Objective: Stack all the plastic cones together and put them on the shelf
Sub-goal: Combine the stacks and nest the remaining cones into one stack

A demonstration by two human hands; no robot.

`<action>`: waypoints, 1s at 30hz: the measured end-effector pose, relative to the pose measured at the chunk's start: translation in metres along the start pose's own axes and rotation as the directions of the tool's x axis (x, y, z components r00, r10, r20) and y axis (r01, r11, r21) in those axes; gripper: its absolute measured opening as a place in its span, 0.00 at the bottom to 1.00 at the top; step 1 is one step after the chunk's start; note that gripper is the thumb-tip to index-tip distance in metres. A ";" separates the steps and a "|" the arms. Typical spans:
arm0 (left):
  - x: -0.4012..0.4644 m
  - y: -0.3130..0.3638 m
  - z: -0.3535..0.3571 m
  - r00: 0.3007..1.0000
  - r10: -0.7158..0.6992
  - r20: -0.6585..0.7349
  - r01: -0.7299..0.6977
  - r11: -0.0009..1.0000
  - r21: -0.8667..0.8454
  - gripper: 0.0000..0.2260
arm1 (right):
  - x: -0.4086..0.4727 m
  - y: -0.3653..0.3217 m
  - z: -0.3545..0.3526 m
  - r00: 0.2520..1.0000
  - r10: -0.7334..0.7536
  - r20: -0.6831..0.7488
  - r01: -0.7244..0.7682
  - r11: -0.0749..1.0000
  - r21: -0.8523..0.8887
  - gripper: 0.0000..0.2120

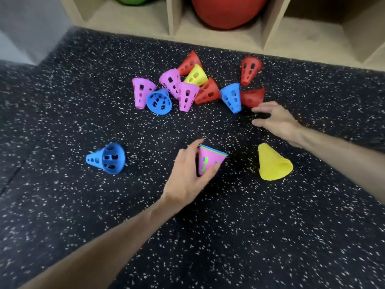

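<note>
My left hand (187,174) is closed around a small stack of cones (210,158), pink on the outside with blue and green rims showing at its wide end. My right hand (275,119) hovers open, fingers spread, just in front of a red cone (252,98) and a blue cone (231,97). A pile of pink, red, yellow and blue perforated cones (187,88) lies on the floor near the shelf. One more red cone (250,69) lies behind. A blue cone (108,158) lies alone at left, a yellow cone (273,163) at right.
A wooden shelf (175,19) with open cubbies runs along the top; a big red ball (227,11) fills one cubby and a green ball (131,0) another. The floor is black speckled rubber matting (229,236). A grey wall corner stands at upper left.
</note>
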State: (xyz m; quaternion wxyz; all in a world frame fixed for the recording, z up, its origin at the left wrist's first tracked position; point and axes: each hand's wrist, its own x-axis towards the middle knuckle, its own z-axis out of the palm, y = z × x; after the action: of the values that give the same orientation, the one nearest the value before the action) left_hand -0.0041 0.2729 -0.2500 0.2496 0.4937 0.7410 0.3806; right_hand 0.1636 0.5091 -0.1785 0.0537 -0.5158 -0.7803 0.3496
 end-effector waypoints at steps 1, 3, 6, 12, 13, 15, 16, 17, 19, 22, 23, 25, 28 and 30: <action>0.001 -0.001 0.000 1.000 0.001 -0.004 -0.001 1.000 0.001 0.34 | 0.002 -0.002 0.003 1.000 -0.006 -0.012 0.007 1.000 0.015 0.20; 0.001 -0.002 0.000 1.000 -0.011 -0.013 0.011 1.000 -0.008 0.34 | 0.004 -0.006 0.006 1.000 -0.025 0.005 0.025 0.999 0.041 0.20; 0.003 -0.003 0.001 1.000 -0.014 -0.021 0.013 1.000 -0.023 0.34 | 0.011 -0.013 0.006 0.999 -0.010 0.031 0.009 1.000 0.023 0.22; 0.002 -0.004 0.002 0.999 -0.016 -0.041 0.013 0.996 -0.091 0.34 | 0.014 -0.012 0.008 0.951 -0.016 -0.309 0.054 0.992 0.114 0.11; 0.002 -0.005 0.002 0.999 -0.016 -0.043 0.012 0.995 -0.101 0.34 | 0.011 -0.011 0.008 0.926 -0.025 -0.377 0.075 0.990 0.118 0.10; 0.003 -0.009 0.004 0.999 -0.020 -0.047 0.014 0.992 -0.124 0.34 | 0.003 -0.011 0.007 0.891 -0.051 -0.452 0.127 0.982 0.139 0.12; 0.003 -0.010 0.005 0.999 -0.022 -0.049 0.015 0.991 -0.136 0.34 | -0.003 -0.011 0.006 0.888 -0.067 -0.455 0.157 0.974 0.163 0.12; 0.004 -0.011 0.006 0.998 -0.023 -0.054 0.015 0.989 -0.146 0.35 | -0.009 -0.012 0.006 0.893 -0.088 -0.441 0.192 0.962 0.195 0.13; 0.003 -0.012 0.006 0.998 -0.024 -0.064 0.013 0.987 -0.158 0.35 | -0.025 -0.019 0.007 0.915 -0.154 -0.373 0.271 0.919 0.285 0.14; 0.003 -0.011 0.006 0.997 -0.030 -0.069 0.018 0.986 -0.168 0.36 | -0.051 -0.033 0.014 0.945 -0.238 -0.225 0.310 0.874 0.375 0.17; 0.003 -0.011 0.007 0.997 -0.027 -0.069 0.016 0.986 -0.166 0.36 | -0.058 -0.038 0.019 0.949 -0.253 -0.189 0.308 0.871 0.383 0.18; 0.003 -0.012 0.008 0.997 -0.019 -0.069 0.009 0.989 -0.146 0.36 | -0.067 -0.045 0.029 0.952 -0.278 -0.125 0.305 0.872 0.383 0.17; 0.004 -0.010 0.008 0.997 -0.007 -0.071 0.000 0.994 -0.107 0.37 | -0.075 -0.053 0.044 0.947 -0.319 0.046 0.288 0.902 0.322 0.12; 0.004 -0.009 0.008 0.998 0.011 -0.068 -0.017 0.996 -0.092 0.37 | -0.077 -0.056 0.051 0.936 -0.324 0.138 0.275 0.917 0.290 0.11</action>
State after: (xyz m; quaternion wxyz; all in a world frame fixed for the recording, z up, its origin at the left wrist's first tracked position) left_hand -0.0050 0.2772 -0.2620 0.2444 0.4735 0.7272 0.4328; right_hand 0.1336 0.4068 -0.1622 0.1035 -0.3434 -0.7977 0.4849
